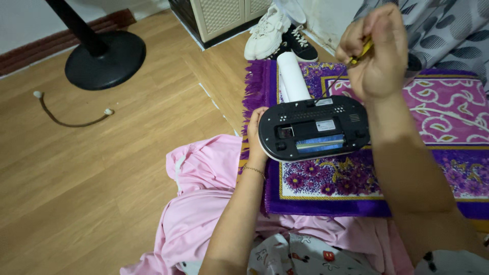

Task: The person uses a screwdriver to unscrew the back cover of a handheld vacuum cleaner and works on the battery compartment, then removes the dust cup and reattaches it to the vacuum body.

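Black device (313, 128) is lying underside-up on purple rug (407, 168), gripped at its edge by left hand (256, 136). Yellow-handled screwdriver (351, 63) is pinched in right hand (376, 53), tip at rear edge. Shaft should be kept square to the screw, base held firmly.

Black device base (313, 127) between left hand (256, 135) and, seemingly, screwdriver-gripping right hand (376, 53)

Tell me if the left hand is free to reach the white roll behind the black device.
Probably not as things stand. The left hand grips the black device's left edge, propping it up. The white roll lies close behind with nothing between, but the hand would have to let go first.
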